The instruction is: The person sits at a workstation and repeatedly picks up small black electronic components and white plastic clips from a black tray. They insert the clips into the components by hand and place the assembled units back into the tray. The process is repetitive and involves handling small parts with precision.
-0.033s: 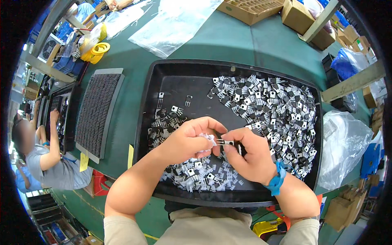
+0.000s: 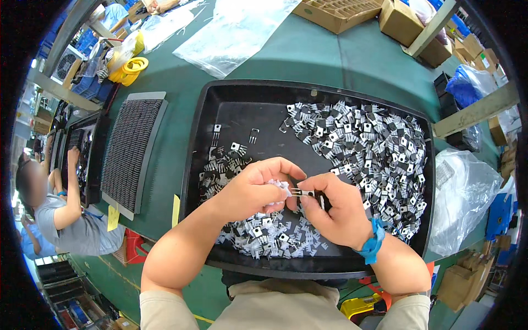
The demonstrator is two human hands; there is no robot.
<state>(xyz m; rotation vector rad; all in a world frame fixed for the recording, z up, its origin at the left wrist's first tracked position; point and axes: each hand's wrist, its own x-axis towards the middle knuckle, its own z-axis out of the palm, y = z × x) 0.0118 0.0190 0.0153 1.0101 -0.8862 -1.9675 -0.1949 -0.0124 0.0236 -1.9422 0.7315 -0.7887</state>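
Note:
Over a black tray (image 2: pixel 236 104) both my hands meet. My left hand (image 2: pixel 254 191) is closed around several small white plastic pieces (image 2: pixel 276 190), which show between the thumb and fingers. My right hand (image 2: pixel 340 208), with a blue band at the wrist, pinches a black three-legged transistor (image 2: pixel 306 193) between thumb and forefinger. Its metal legs point left at the white pieces; whether they touch one cannot be made out. Under my hands lies a pile of loose white pieces (image 2: pixel 311 237) mixed with transistors wearing white pieces (image 2: pixel 257 233). A large heap of transistors (image 2: pixel 379 151) fills the tray's right side.
Dark loose transistors (image 2: pixel 220 170) lie at the tray's left. Left of the tray, a grey board with rows of black parts (image 2: pixel 132 151) rests on the green table (image 2: pixel 181 104). Plastic bags (image 2: pixel 462 192) and cardboard boxes (image 2: pixel 338 14) stand around. A co-worker (image 2: pixel 77 212) sits at far left.

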